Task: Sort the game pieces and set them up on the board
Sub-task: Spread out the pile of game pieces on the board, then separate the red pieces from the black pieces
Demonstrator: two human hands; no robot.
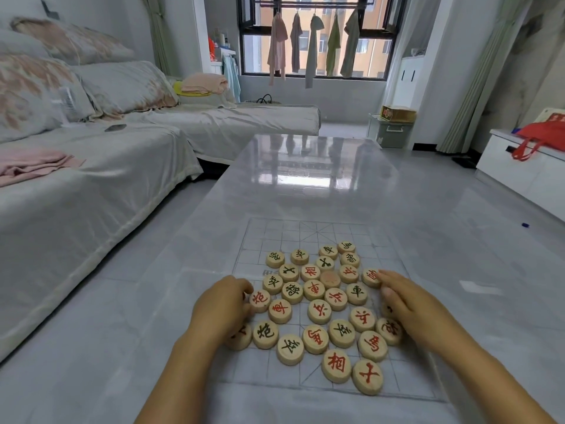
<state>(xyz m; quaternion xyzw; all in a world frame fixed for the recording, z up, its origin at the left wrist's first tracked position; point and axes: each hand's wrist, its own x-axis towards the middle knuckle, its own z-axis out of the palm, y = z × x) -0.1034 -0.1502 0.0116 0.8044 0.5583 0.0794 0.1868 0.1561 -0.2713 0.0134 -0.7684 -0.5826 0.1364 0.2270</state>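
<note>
Either side of the xiangqi pieces (314, 289) clustered on the board (305, 232), the left hand (221, 304) curls against them, grip unclear; the right hand (406, 304) lies flat, fingers straight.

Pieces (319, 312) on board (275, 237), one seemingly blank

The left hand (222, 304) is curled; the right hand (408, 304) lies flat, outstretched.

Single head view, looking forward and down, close over the table (305, 179), wide-angle.
</note>
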